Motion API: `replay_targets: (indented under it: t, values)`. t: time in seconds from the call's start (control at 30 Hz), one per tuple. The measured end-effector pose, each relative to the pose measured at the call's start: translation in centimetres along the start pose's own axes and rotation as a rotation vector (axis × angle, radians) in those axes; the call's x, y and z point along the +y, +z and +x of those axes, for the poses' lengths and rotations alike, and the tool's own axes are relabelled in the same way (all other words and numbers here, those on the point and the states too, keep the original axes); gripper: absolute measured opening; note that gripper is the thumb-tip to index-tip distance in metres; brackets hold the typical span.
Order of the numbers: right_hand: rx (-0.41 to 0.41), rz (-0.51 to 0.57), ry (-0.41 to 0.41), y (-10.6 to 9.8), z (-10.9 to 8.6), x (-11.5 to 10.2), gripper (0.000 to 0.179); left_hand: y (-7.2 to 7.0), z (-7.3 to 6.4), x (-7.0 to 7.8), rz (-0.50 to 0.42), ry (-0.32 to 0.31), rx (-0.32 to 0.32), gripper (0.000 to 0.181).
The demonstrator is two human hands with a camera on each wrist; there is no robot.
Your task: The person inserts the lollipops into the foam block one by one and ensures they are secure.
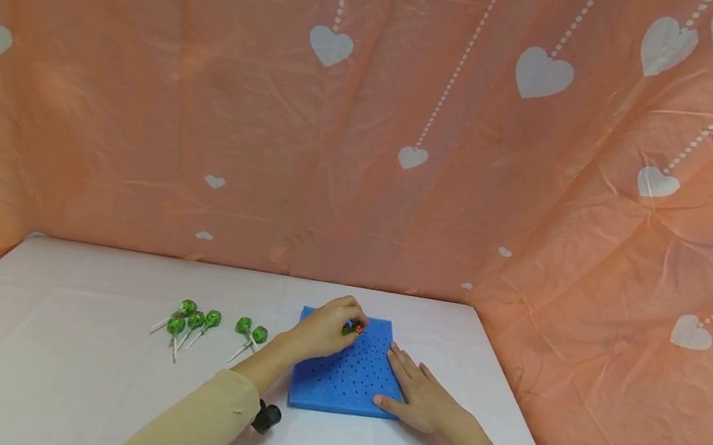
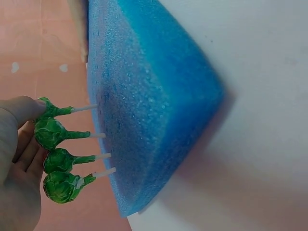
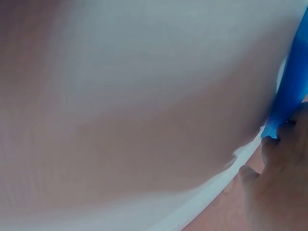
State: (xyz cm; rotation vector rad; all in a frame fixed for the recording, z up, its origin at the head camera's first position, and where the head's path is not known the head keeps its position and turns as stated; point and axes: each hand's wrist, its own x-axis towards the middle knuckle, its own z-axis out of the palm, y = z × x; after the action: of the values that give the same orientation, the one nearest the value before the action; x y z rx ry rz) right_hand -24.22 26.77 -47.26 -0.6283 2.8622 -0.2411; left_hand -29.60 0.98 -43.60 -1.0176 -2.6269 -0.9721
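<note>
**Lollipop pinched at foam block, left hand; right hand flat at block's side**

Left hand [image 1: 328, 330]: thumb and fingers clamped on the wrapped head of one green lollipop [image 2: 46, 109], over the perforated blue foam block [image 1: 341, 402]. Gripping by the head leaves the stick free and aimed at the foam; its tip meets the surface, but I cannot tell how deep it sits.

Three neighbouring lollipops [image 2: 60, 160] line up beside it in the left wrist view, sticks toward the foam, heads outward. Spacing looks tight but regular; the foam presumably holds them by their sticks.

Right hand [image 1: 424, 401]: fingers extended and slightly apart, clamped on nothing. Fingertips lie along the block's right edge, thumb over its near right part, probably to keep the light foam from sliding.

Six loose lollipops [image 1: 195, 319] lie on the white tabletop [image 1: 76, 381], left of the block: a cluster of four, then a pair nearer the foam. That side seems chosen for easy left-hand reach.
</note>
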Motion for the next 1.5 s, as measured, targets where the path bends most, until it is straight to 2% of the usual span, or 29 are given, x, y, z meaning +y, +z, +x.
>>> replay_targets:
  t: [0.3,0.6,0.83,0.97,1.2,1.5]
  values:
    - [-0.002,0.007,0.010,-0.1,0.0,-0.1,0.095,0.2,0.0,-0.2,0.078,-0.016,-0.027,0.020]
    - [-0.004,0.009,0.008,-0.1,0.0,-0.1,0.095,0.1,-0.2,0.0,0.062,-0.018,-0.034,0.020]
    - [0.002,0.006,0.000,0.0,-0.1,-0.2,0.095,0.1,-0.2,-0.1,0.057,0.001,-0.022,0.029]
    - [0.006,0.003,-0.002,0.0,-0.1,-0.2,0.094,-0.1,-0.4,0.0,0.036,0.011,0.008,0.030]
    - [0.008,0.002,-0.003,-0.1,-0.1,-0.3,0.094,-1.2,-0.9,0.2,-0.062,-0.001,0.088,0.032]
    - [0.008,0.009,0.003,-0.1,-0.1,-0.3,0.094,-4.1,-2.0,-0.6,-0.092,-0.016,0.200,0.032]
